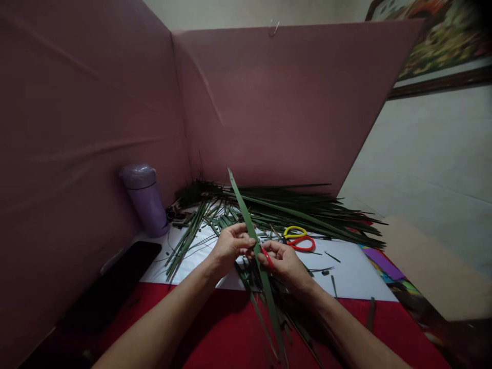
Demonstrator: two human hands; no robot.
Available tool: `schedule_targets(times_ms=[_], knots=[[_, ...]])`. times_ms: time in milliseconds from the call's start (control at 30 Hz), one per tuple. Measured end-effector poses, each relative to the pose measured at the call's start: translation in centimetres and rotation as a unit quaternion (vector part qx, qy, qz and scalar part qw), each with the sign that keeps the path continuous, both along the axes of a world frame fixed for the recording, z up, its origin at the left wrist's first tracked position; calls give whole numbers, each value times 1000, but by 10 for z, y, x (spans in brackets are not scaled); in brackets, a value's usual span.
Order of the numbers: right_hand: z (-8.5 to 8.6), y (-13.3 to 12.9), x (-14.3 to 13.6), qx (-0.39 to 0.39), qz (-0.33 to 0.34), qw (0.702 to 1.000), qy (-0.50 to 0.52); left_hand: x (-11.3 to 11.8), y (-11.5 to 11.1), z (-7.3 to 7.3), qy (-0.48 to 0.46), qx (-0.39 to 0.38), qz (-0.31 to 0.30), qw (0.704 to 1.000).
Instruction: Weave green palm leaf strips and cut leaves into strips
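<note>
A long green leaf blade slants upright in front of me, its pale tip pointing up and away and its lower end hanging over the red cloth. My left hand pinches it near the middle between thumb and fingers. Just to the right, my right hand is closed around a small red tool held against the leaf; the tool's working end is hidden, so its exact kind is unclear. Behind my right hand lies a pair of scissors with one yellow and one red loop.
A heap of long leaves stretches along the back, with cut scraps around it. A purple tumbler and a dark phone are at left. White paper covers part of the red cloth. Pink panels enclose the back and left.
</note>
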State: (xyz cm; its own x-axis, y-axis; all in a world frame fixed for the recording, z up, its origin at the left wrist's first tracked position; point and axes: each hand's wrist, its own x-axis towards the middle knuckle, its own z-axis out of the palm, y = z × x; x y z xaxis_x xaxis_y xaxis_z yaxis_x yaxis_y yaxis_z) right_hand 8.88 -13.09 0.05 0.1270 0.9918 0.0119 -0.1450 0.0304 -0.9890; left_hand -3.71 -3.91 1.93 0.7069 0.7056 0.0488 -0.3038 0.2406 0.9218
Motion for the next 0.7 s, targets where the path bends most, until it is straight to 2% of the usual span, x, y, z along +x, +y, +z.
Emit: schedule_targets(times_ms=[267,433,600,700], knots=[[3,0,0,8,12,1000,28,1,-2,-2,18,6,-16,1000],[2,0,2,2,-3,1000,5,0,-1,0,-1,21,-11,1000],[-3,0,3,1,19,1000,7,-2,6,3,-5,-20,53,998],[-4,-1,3,-8,28,1000,8,-3,10,2,-1,-24,68,997]])
